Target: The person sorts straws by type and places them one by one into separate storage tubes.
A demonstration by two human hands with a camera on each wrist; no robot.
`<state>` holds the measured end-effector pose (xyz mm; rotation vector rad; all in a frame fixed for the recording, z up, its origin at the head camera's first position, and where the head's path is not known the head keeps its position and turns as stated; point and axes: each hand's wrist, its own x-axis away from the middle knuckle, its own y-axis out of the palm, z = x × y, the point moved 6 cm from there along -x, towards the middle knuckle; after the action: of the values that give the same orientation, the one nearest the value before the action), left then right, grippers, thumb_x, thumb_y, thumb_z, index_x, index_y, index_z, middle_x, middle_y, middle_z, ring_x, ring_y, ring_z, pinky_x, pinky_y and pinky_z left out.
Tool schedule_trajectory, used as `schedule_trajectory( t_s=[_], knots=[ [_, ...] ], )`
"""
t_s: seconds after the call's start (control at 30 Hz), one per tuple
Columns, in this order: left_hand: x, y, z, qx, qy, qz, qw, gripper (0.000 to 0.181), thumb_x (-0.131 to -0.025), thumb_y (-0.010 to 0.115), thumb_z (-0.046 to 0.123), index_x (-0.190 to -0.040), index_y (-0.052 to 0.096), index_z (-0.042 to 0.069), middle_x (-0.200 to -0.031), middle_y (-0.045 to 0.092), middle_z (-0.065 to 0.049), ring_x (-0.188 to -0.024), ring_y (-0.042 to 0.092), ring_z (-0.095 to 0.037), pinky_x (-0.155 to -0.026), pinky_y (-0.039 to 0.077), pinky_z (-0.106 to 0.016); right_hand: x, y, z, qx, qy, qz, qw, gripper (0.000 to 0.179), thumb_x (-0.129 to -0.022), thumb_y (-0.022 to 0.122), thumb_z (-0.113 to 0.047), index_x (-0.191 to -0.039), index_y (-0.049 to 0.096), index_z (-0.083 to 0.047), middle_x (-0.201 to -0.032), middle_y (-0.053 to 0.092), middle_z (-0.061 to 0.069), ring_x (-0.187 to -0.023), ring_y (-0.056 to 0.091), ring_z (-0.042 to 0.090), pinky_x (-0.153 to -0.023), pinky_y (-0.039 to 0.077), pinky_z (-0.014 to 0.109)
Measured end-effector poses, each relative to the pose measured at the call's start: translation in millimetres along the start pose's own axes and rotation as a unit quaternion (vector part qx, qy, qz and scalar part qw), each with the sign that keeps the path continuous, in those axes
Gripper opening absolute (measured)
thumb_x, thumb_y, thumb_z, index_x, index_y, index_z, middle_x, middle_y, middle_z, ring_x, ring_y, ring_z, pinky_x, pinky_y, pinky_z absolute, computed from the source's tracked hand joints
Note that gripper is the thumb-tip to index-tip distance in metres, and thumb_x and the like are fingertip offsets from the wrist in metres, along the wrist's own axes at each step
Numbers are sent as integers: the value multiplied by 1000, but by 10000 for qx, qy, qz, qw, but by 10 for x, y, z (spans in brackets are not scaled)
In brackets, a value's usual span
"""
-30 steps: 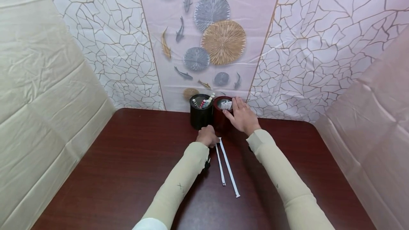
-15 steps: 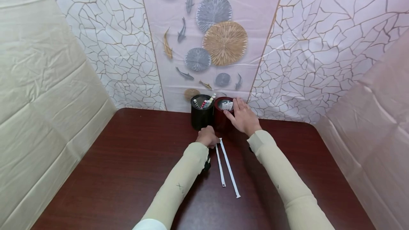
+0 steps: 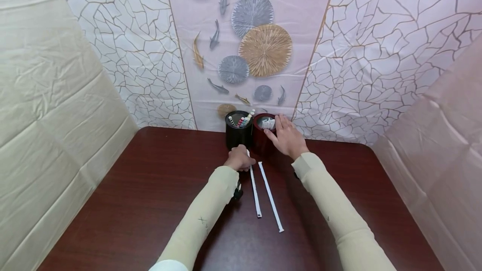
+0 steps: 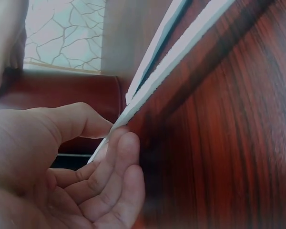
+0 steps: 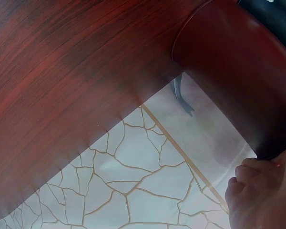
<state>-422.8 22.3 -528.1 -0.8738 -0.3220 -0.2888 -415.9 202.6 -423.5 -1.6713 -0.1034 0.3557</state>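
Note:
My left hand (image 3: 240, 158) pinches a white straw in a paper wrapper (image 3: 255, 191) near its far end. In the left wrist view the thumb and index finger grip the wrapped straw (image 4: 167, 64), and the other fingers are loosely curled. A second wrapped straw (image 3: 271, 198) lies on the table just to the right. My right hand (image 3: 289, 139) rests with extended fingers against the right side and rim of a dark red cup (image 3: 261, 143). White wrapped ends (image 3: 267, 123) show inside that cup. The right wrist view shows its side, with my fingers partly hidden.
A black cup (image 3: 238, 137) with several patterned sticks (image 3: 241, 121) touches or nearly touches the red cup on its left. Both stand at the back of the dark wooden table (image 3: 158, 204), close to a patterned cloth wall (image 3: 150, 53).
My left hand has shifted slightly left and lifted a little, and the straw in it has moved left, away from the second straw. My right hand stays on the red cup.

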Motion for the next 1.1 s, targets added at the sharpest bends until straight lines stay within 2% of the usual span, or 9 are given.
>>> schedule_trajectory(
  t_s=[0.2,0.3,0.47,0.5,0.57,0.6,0.77,0.83,1.1],
  knots=[
    [341,-221,63,106,168,184,9996,25,-96,73,26,-87,70,3,-65,73,-7,-62,71,-22,-58,60,-34,-5,-4,-8,-8,-15,49,10000,88,-112,29,-60,-164,20,10,-173,21,29,-163,22,43,-133,24,54],
    [286,-245,-8,164,264,337,9989,26,-95,75,29,-85,69,5,-64,73,-5,-62,72,-20,-60,61,-33,-2,-3,-7,-16,-2,35,10000,88,-111,29,-61,-164,20,9,-173,21,29,-163,21,42,-133,24,53],
    [379,-351,-34,290,218,400,9985,25,-97,74,28,-90,68,4,-71,77,-7,-70,75,-22,-69,64,-36,1,-11,-12,-44,4,48,10000,89,-111,30,-61,-165,20,9,-173,21,28,-163,21,42,-133,24,53],
    [486,-412,9,294,147,362,9988,23,-97,73,24,-91,69,3,-73,78,-10,-74,77,-25,-72,65,-38,1,-13,-14,-51,1,59,10000,89,-111,30,-61,-164,21,9,-173,21,28,-163,22,42,-133,24,53],
    [547,-468,3,282,236,392,9986,22,-98,72,24,-91,69,3,-72,77,-9,-73,76,-24,-71,63,-36,0,-15,-12,-58,-4,81,9999,89,-111,30,-61,-164,21,9,-173,22,29,-163,22,42,-133,24,53],
    [416,-451,-76,272,371,448,9979,25,-97,73,28,-90,69,4,-69,76,-5,-70,75,-21,-67,61,-33,1,-15,-11,-61,-5,82,9999,89,-111,30,-61,-164,21,9,-173,22,29,-163,22,42,-133,24,53],
    [547,-602,-62,190,757,745,9942,26,-96,73,28,-85,70,5,-64,75,-3,-66,73,-19,-66,54,-32,-2,-13,-12,-40,-12,78,10000,88,-112,30,-60,-164,20,10,-173,21,29,-163,22,42,-133,23,54],
    [741,-707,27,91,802,906,9926,25,-95,72,25,-82,72,4,-66,76,-6,-68,74,-20,-71,54,-34,-4,-14,-14,-19,-31,107,9999,88,-112,30,-59,-164,20,11,-172,22,30,-162,22,43,-132,24,54],
    [921,-948,125,-257,1088,1426,9834,30,-96,74,27,-73,75,9,-67,77,-3,-81,74,-23,-96,56,-44,-7,-19,-29,18,-93,178,9998,87,-112,31,-58,-163,22,12,-171,24,31,-161,24,44,-132,25,55]
  ],
)
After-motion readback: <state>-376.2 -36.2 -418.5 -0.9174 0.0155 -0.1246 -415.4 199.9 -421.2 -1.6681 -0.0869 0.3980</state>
